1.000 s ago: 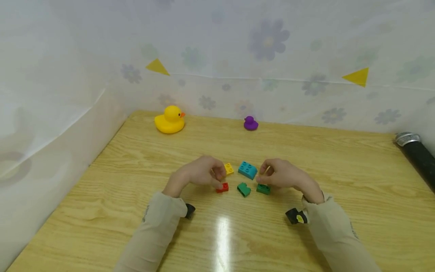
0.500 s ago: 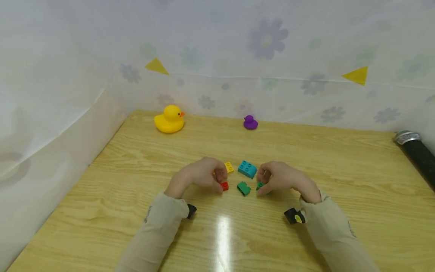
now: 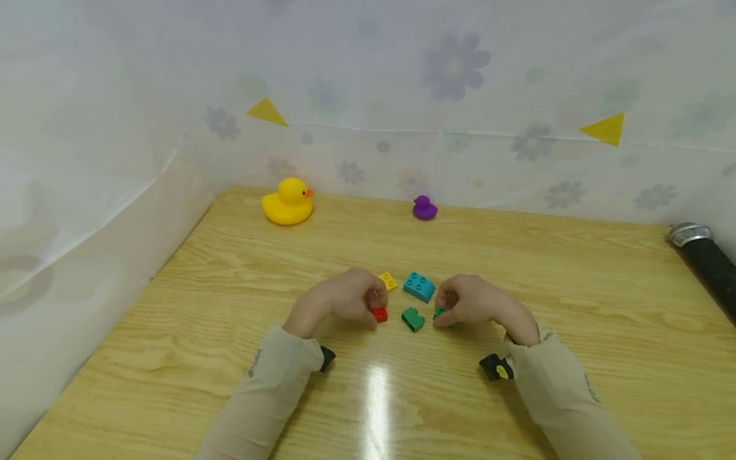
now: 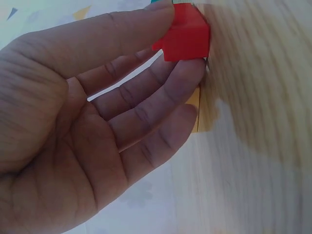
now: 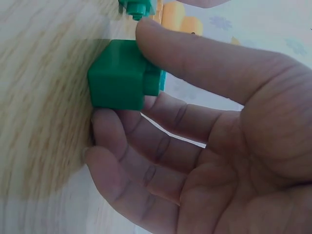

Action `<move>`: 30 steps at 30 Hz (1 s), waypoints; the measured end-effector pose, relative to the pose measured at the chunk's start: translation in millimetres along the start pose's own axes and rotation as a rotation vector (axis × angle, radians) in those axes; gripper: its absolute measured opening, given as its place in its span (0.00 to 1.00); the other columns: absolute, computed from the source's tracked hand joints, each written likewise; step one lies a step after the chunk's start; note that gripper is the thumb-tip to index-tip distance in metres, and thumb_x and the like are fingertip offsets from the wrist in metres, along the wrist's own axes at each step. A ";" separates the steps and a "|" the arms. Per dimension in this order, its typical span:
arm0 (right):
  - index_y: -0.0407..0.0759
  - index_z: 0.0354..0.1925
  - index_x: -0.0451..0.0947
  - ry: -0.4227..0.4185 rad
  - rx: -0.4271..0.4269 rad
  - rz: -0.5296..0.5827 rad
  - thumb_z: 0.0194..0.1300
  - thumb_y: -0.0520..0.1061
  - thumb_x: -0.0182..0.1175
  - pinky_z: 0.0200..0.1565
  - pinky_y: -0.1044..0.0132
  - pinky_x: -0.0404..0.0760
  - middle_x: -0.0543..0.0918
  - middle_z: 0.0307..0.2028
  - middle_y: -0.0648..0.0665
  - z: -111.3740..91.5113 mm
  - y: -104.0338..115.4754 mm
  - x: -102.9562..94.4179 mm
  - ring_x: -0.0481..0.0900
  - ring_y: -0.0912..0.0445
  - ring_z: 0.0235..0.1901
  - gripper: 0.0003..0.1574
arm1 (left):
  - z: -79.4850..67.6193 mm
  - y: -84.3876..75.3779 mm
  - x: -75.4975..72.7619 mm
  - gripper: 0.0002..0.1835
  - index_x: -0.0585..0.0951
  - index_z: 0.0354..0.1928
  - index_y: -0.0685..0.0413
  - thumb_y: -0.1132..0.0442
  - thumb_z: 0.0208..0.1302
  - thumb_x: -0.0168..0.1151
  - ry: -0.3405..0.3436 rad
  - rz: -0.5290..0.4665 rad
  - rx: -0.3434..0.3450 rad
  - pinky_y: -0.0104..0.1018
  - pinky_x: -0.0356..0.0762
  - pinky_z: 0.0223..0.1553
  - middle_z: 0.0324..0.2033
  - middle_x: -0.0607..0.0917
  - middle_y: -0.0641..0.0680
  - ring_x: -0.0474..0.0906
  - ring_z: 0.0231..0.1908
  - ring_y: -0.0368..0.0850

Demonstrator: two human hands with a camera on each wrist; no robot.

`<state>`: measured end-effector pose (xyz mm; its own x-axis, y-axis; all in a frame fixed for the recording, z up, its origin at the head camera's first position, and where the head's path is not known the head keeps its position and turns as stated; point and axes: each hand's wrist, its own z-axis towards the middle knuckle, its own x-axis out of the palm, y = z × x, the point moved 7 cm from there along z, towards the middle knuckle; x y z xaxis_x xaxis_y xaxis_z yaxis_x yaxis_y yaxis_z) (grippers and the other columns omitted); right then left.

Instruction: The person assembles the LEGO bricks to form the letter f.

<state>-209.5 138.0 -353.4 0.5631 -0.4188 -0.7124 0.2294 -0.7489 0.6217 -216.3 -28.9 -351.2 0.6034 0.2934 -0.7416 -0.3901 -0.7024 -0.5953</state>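
down on the pale wooden table, the left hand pinches a small red plastic building block between thumb and fingertips; the left wrist view shows the thumb along the block's top and a fingertip under it, with the block against the wood. the right hand does the same with a small green plastic building block, thumb on one side and fingers curled under the other, the block sitting on the table surface in the right wrist view.

between the two hands lies a second dark green plastic block, tilted and touched by neither hand. just behind it sits a larger teal studded brick, and beside that, close to the left hand's knuckles, a small yellow studded brick.

well apart, near the back edge of the table, stand a yellow rubber duck and a smaller purple rubber duck. a black cylinder with a silver end lies at the far right edge. the flowered white cloth backdrop carries two yellow triangles. both forearms wear beige sleeves.
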 end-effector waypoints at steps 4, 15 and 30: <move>0.40 0.33 0.76 -0.003 0.002 0.000 0.57 0.44 0.70 0.34 0.64 0.73 0.78 0.31 0.47 -0.1 -0.4 -0.3 0.73 0.55 0.32 0.12 | 0.8 1.1 0.7 0.11 0.80 0.37 0.52 0.70 0.53 0.71 0.011 -0.003 -0.023 0.33 0.76 0.41 0.33 0.81 0.48 0.75 0.36 0.42; 0.40 0.33 0.76 -0.012 0.004 -0.012 0.58 0.44 0.68 0.35 0.63 0.74 0.79 0.31 0.47 -0.9 0.9 -2.5 0.75 0.55 0.32 0.11 | 1.9 0.3 -0.4 0.10 0.81 0.38 0.53 0.70 0.55 0.70 0.008 0.012 -0.008 0.34 0.76 0.42 0.34 0.81 0.49 0.76 0.36 0.43; 0.38 0.37 0.79 -0.037 -0.023 -0.064 0.63 0.43 0.63 0.33 0.63 0.74 0.79 0.31 0.47 -1.4 4.6 -4.3 0.74 0.56 0.31 0.08 | 0.2 4.2 -3.0 0.11 0.82 0.44 0.54 0.69 0.60 0.63 -0.003 0.035 -0.056 0.37 0.75 0.47 0.38 0.82 0.49 0.75 0.40 0.43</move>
<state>-209.7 137.0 -347.0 0.5172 -0.3893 -0.7622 0.2826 -0.7629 0.5815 -219.9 -32.6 -351.6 0.5878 0.2698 -0.7627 -0.3716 -0.7474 -0.5507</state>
